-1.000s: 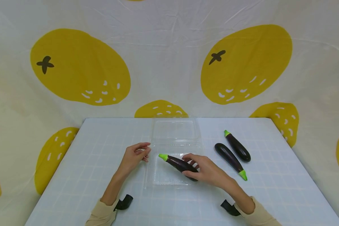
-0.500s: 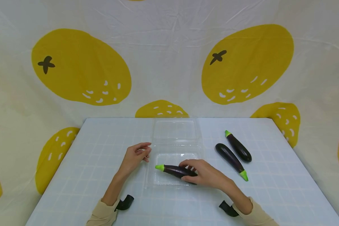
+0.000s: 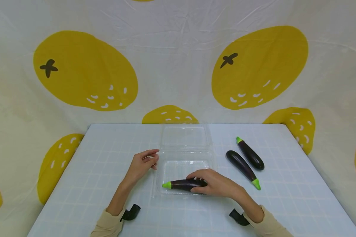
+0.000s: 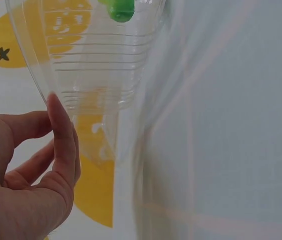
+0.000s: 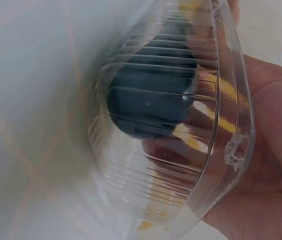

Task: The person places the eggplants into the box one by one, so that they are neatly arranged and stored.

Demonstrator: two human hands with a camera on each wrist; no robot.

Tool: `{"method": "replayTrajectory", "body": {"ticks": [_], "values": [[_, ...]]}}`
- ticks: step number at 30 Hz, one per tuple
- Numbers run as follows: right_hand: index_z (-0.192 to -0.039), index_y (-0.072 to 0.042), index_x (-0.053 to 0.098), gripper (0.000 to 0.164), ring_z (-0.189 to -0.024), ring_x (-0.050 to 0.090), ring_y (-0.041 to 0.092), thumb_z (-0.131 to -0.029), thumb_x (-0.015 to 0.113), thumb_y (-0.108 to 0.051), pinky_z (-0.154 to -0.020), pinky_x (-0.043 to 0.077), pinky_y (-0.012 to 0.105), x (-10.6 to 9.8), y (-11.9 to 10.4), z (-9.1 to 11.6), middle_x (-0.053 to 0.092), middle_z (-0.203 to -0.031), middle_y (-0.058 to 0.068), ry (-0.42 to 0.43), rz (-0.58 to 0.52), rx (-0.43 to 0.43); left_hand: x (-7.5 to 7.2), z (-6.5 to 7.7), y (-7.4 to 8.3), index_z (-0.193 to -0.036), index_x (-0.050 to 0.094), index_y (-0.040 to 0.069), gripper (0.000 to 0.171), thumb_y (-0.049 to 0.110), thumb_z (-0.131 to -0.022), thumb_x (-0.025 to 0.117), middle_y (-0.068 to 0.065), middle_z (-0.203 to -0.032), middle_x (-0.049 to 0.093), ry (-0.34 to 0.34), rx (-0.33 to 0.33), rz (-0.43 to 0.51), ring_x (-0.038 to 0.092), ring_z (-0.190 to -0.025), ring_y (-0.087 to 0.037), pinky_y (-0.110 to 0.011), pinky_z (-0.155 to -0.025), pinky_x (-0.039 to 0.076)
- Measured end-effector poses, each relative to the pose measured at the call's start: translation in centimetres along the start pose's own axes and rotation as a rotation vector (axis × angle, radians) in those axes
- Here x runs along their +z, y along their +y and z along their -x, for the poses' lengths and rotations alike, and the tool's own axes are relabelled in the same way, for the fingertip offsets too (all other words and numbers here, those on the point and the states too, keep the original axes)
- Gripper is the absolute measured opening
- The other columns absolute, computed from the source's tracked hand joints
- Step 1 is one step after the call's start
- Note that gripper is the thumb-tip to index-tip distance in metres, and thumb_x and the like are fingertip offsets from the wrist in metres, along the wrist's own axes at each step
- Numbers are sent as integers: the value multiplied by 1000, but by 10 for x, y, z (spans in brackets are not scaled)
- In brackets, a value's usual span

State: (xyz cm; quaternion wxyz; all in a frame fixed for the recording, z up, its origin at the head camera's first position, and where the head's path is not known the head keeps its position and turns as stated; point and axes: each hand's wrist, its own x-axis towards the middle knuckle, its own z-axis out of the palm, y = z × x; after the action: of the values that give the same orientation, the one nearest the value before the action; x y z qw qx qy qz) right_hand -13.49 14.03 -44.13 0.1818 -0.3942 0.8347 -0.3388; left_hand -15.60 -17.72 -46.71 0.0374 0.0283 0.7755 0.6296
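A clear plastic clamshell container (image 3: 187,166) lies in the middle of the table with its lid raised back. My right hand (image 3: 215,182) grips the thick end of a dark purple eggplant (image 3: 181,185), which lies sideways along the container's near side, green stem (image 3: 166,185) to the left. Through the container wall in the right wrist view, the eggplant (image 5: 148,95) shows dark and rounded, the fingers partly hidden behind it. My left hand (image 3: 140,164) pinches the container's left rim, thumb and forefinger together at its edge in the left wrist view.
Two more eggplants lie to the right of the container, one with its green stem toward me (image 3: 243,168) and one with its stem away (image 3: 250,153). The pale checked table (image 3: 112,141) ends at a fruit-patterned cloth (image 3: 175,65).
My right hand has lowered the eggplant toward the container's near side, and its stem end has swung nearer to me so that it lies almost level. My left hand has stayed in place.
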Motion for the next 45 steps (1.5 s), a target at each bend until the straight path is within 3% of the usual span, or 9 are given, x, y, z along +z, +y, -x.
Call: {"method": "replayTrajectory", "body": {"ticks": [10, 18, 26, 35, 45], "values": [[-131, -9, 68, 40, -105, 61, 9, -99, 71, -33, -90, 54, 28, -2, 0, -1, 69, -127, 2, -63, 12, 11, 0, 0, -2, -133, 64, -5, 39, 12, -98, 72, -19, -105, 67, -4, 1, 5, 67, -67, -19, -22, -71, 59], [-136, -7, 65, 43, -117, 62, 14, -103, 66, -35, -98, 53, 33, -5, -2, -1, 67, -132, 4, -102, 17, 62, 0, 0, -4, -133, 64, -4, 40, 15, -98, 72, -19, -105, 67, -2, -7, -1, 67, -69, -19, -22, -72, 59], [-135, -3, 64, 41, -117, 64, 21, -104, 63, -30, -99, 54, 40, -11, -2, 4, 68, -130, 7, -55, 31, 55, -1, 0, -5, -133, 64, -5, 40, 14, -98, 72, -19, -106, 67, 1, -14, 6, 67, -70, -19, -22, -72, 60], [-121, -4, 68, 24, -105, 65, 14, -103, 66, -19, -94, 56, 40, -20, 1, 14, 71, -114, 4, 70, 45, 31, 0, 1, -3, -133, 64, -5, 39, 11, -98, 71, -21, -105, 67, 2, -17, 9, 67, -71, -18, -23, -71, 60], [-121, -6, 68, 22, -106, 67, 25, -102, 67, -18, -93, 57, 44, -36, 5, 26, 71, -116, 6, 149, 72, 28, 1, 1, -2, -133, 64, -4, 39, 11, -98, 71, -21, -105, 67, 6, -29, 3, 67, -71, -18, -23, -71, 60]]}}
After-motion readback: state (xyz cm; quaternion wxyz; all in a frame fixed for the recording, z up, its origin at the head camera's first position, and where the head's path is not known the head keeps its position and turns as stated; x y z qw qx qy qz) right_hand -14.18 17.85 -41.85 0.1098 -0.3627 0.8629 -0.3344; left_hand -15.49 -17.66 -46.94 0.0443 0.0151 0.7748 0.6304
